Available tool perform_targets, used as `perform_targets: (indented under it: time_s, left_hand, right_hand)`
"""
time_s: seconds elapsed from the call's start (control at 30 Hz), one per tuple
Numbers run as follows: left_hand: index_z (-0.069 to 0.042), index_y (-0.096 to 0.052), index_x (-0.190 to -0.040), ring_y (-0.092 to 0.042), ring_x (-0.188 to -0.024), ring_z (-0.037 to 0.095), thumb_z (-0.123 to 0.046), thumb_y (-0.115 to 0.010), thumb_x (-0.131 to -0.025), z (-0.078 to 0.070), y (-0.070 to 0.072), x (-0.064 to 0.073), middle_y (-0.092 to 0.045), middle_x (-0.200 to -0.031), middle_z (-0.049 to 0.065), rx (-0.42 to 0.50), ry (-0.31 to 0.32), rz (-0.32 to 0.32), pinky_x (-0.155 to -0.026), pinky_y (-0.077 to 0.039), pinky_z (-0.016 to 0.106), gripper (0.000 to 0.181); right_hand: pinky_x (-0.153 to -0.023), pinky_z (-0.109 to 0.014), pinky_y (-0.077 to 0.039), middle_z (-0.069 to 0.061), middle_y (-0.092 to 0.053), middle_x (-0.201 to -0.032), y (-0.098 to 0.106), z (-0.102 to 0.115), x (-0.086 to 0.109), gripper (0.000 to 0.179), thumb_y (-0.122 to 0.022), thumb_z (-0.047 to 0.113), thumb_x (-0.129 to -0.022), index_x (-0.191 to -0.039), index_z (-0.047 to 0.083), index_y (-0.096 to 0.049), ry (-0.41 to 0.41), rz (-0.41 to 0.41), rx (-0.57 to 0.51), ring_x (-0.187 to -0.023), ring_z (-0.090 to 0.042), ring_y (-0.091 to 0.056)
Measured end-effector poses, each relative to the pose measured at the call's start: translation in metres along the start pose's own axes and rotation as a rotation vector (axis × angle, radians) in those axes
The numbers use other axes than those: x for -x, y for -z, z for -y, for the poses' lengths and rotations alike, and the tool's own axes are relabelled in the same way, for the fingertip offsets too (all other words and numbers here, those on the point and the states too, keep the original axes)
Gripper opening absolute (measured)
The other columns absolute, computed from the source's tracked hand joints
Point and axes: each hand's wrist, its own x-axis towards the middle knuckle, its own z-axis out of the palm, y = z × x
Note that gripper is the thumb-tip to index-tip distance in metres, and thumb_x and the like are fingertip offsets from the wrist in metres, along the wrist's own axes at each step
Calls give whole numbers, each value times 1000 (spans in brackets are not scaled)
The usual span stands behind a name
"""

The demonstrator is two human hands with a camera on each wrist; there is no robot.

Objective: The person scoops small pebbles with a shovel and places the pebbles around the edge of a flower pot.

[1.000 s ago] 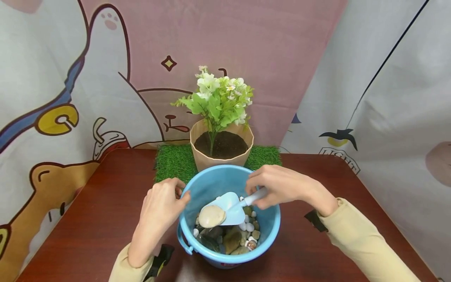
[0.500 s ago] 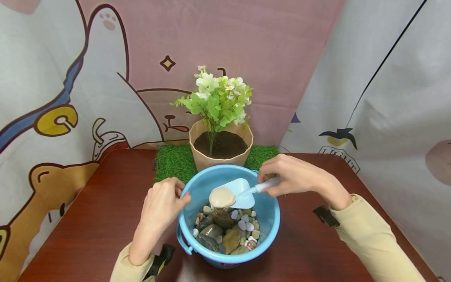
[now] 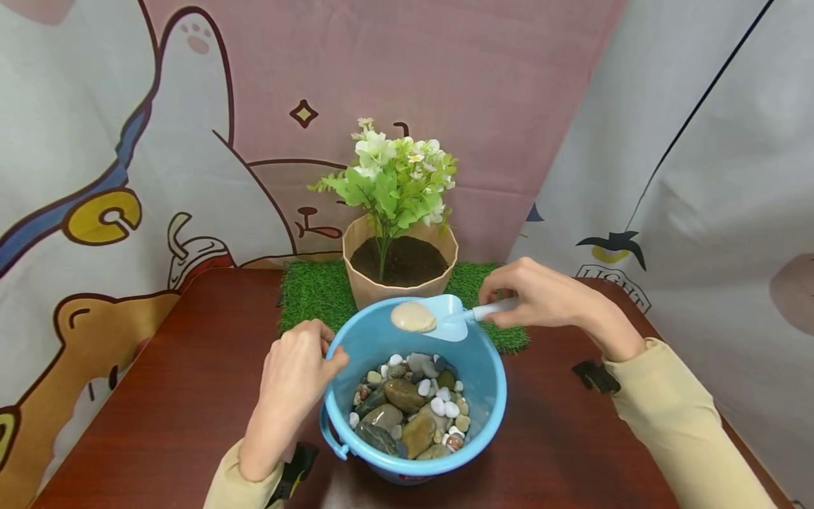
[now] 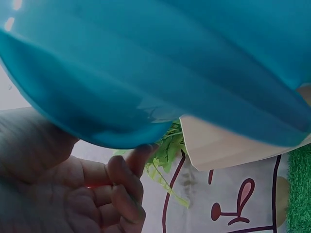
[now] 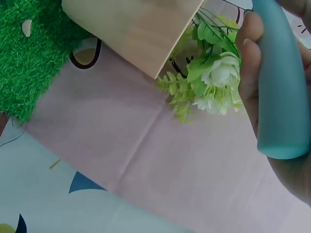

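My right hand (image 3: 540,293) grips the pale handle of a light blue toy shovel (image 3: 453,305); the handle (image 5: 284,82) fills the right of the right wrist view. A flat cream stone (image 3: 413,317) lies on the shovel's blade, over the far rim of a blue bucket (image 3: 496,417). Inside the bucket are wet stones (image 3: 403,394) and small white pebbles. At the bucket's left rim my left hand (image 3: 295,378) holds on, thumb over the inside and curled fingers (image 4: 127,187) outside. Beyond the bucket stands a beige pot (image 3: 407,291) with dark soil around a plant's stem.
White flowers and green leaves (image 3: 394,173) rise from the pot. Beneath it lies a green artificial grass mat (image 3: 318,297) on a brown table (image 3: 191,396). A printed cartoon cloth (image 3: 407,63) hangs behind. The bucket's handle (image 3: 331,435) hangs at its left side.
My right hand has lifted the shovel and its cream stone out of the bucket, up and away toward the pot, uncovering the stones below. The left hand stays on the rim.
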Motion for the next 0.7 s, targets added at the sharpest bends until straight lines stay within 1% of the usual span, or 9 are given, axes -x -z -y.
perform_targets:
  time_s: [0.27,0.5,0.7]
  left_hand:
    - [-3,-65,-79,-44,-46,13,-10,-67,-72,-1,-1,1,-59,-69,6,-16,-17,-25,-42,-36,26,10]
    - [-2,-65,-80,-44,-45,13,-10,-66,-73,-1,-1,1,-60,-71,7,-11,-4,-13,-42,-35,26,12]
    - [-2,-65,-81,-44,-45,13,-10,-65,-72,0,-1,1,-60,-71,7,-9,-2,-12,-42,-35,26,12]
  right_hand:
    - [-49,-20,-39,11,-58,-67,9,-8,-8,4,-71,14,-78,-81,14,-68,-64,-23,34,-54,-3,-44]
    - [-48,-20,-37,8,-57,-64,14,-17,-17,3,-70,17,-80,-80,14,-68,-105,-24,40,-51,-1,-41]
    - [-51,-21,-38,6,-58,-63,16,-23,-26,2,-69,15,-81,-79,14,-68,-147,-19,71,-52,-3,-43]
